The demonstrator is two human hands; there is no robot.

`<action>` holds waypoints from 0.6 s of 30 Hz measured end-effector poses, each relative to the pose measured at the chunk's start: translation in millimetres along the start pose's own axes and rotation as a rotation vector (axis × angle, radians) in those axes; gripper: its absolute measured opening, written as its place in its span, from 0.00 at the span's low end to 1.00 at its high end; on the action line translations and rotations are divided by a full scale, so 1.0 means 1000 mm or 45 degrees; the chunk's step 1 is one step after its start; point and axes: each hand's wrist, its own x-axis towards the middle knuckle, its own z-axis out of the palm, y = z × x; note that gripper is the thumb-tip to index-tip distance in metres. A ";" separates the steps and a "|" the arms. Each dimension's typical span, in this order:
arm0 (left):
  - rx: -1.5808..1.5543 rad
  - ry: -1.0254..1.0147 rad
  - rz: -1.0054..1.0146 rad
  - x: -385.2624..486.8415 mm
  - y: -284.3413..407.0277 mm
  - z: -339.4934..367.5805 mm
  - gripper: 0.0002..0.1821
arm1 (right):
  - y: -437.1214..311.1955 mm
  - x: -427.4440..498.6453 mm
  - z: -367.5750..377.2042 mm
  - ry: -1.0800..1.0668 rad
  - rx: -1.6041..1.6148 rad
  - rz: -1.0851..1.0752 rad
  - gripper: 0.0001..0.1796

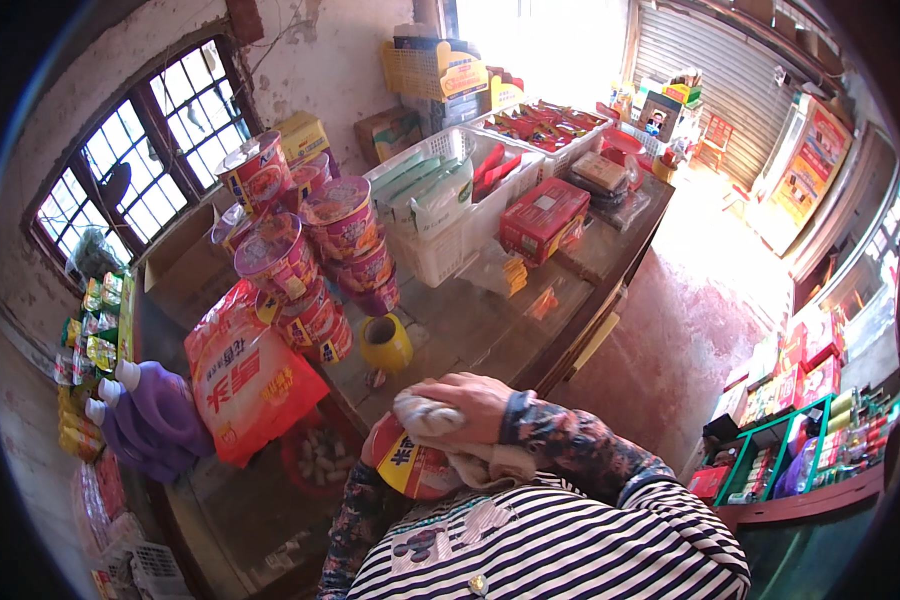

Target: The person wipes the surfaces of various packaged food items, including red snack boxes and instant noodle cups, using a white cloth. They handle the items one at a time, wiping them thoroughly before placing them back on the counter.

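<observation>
Close to my striped top, my left hand (pixel 378 439) holds an instant noodle cup (pixel 417 466) with a red and yellow wrapper. My right hand (pixel 474 401) grips a bunched pale cloth (pixel 426 415) against the upper side of this cup. Part of the cloth hangs down below the right wrist. Most of my left hand is hidden behind the cup. Just beyond my hands stands a yellow round container (pixel 385 345) with an open top. Stacked purple and red noodle cups (pixel 274 259) rise on the table behind it, to the left.
A red plastic packet (pixel 251 375) and purple jugs (pixel 157 420) are at the left. White plastic baskets (pixel 427 244) with packets stand at the back of the table (pixel 487 337), near a red box (pixel 545 217). Compartmented shelves (pixel 765 450) with goods lie at the right.
</observation>
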 end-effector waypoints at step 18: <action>-0.319 -0.173 -0.228 0.019 -0.013 0.038 0.24 | 0.006 0.009 -0.006 0.204 0.000 -0.079 0.31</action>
